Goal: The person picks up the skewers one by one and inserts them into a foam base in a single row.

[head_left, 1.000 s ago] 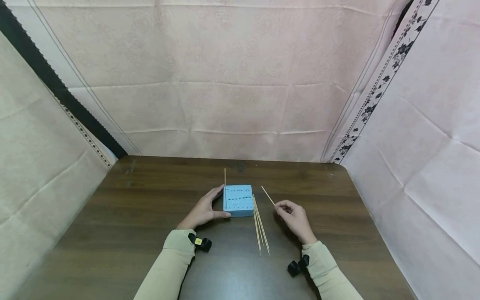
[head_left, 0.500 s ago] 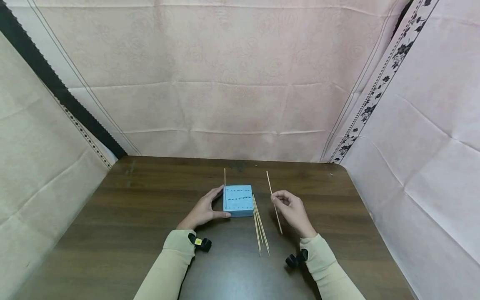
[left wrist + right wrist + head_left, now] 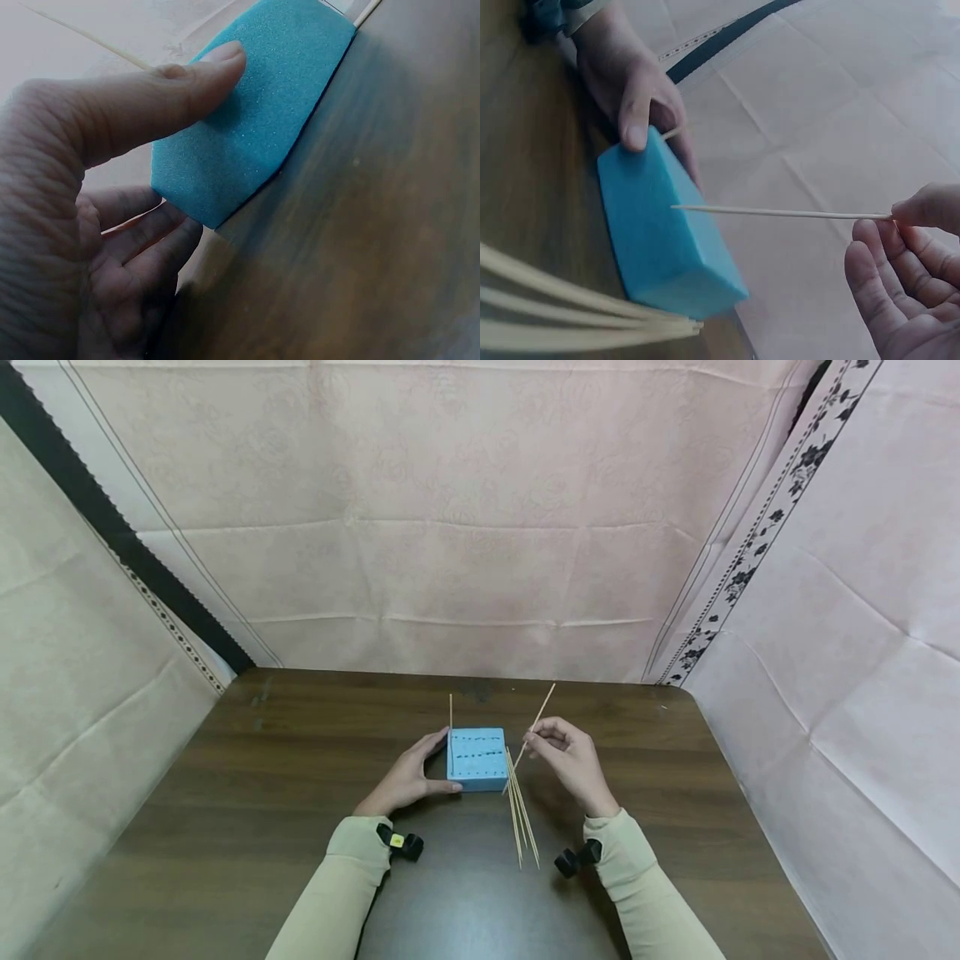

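Note:
A blue foam block (image 3: 477, 756) with rows of dark marks on top rests on the table. My left hand (image 3: 405, 782) grips its left side, the thumb pressing the near face in the left wrist view. One thin wooden stick (image 3: 451, 710) stands upright at the block's left edge. Between thumb and fingertips, my right hand (image 3: 572, 764) pinches a bamboo skewer (image 3: 780, 213), just right of the block. This skewer slants, its upper end leaning right and its pointed lower end down by the block's right side; whether the tip touches anything, I cannot tell.
Several loose skewers (image 3: 522, 822) lie fanned on the brown table (image 3: 315, 760), their far ends close by the block's right side. Pale cloth (image 3: 465, 527) hangs behind the table and at both sides. Each wrist wears a black camera.
My right hand has moved left and slightly away from me, closer to the block. Its skewer has swung from leaning left to leaning right. The left hand keeps its hold on the block.

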